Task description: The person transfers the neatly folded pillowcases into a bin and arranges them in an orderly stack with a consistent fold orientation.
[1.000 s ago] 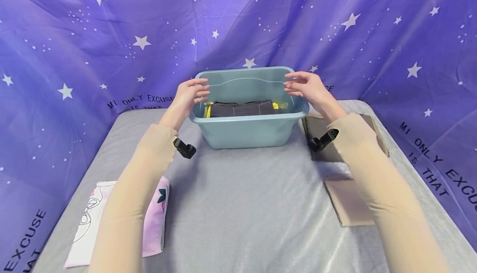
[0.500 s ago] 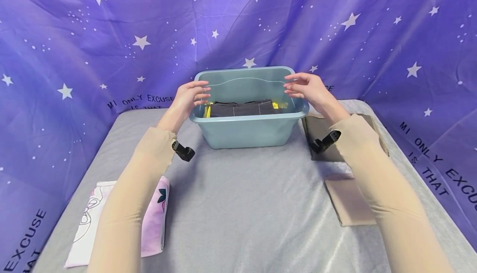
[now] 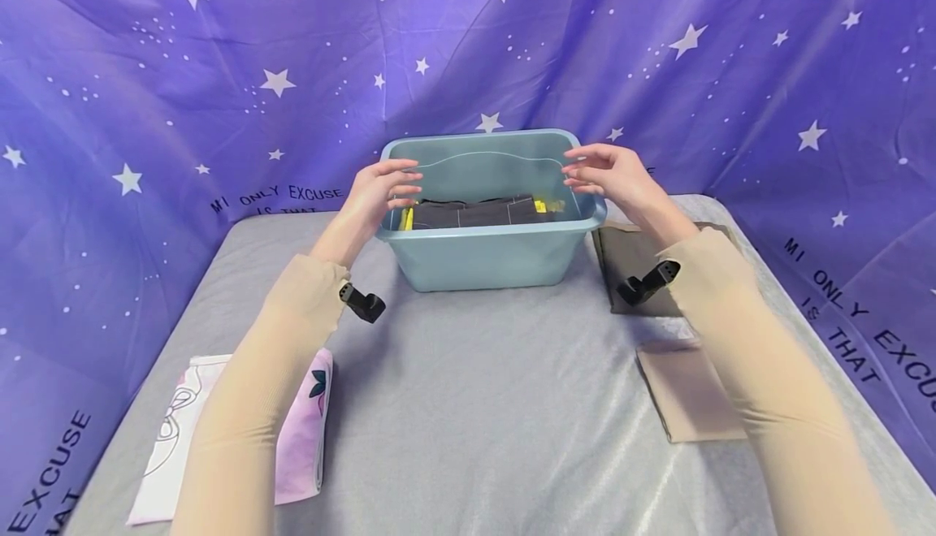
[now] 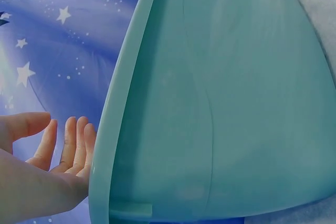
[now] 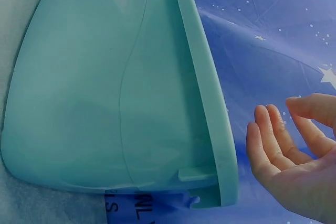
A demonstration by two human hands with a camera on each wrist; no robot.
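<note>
A blue-green plastic tub (image 3: 483, 264) stands at the back of the bed-like grey surface, its outer wall filling much of both wrist views. Inside lies a folded dark grey cloth (image 3: 475, 213) with white lines, and yellow bits (image 3: 541, 206) show at its ends. My left hand (image 3: 376, 195) hovers over the tub's left end, fingers loosely bent and holding nothing. Over the opposite end, my right hand (image 3: 610, 179) is held the same way, also holding nothing. In the right wrist view the right hand (image 5: 294, 156) is apart from the rim (image 5: 218, 114).
A pink and white folded cloth (image 3: 300, 455) lies front left, partly under my left forearm. To the right lie a folded beige cloth (image 3: 691, 398) and a darker brown-grey one (image 3: 636, 276), both partly hidden by my right arm. A purple starry curtain (image 3: 292, 32) hangs behind.
Both hands have shifted slightly to the right over the tub. The tub and the folded cloths stay where they were.
</note>
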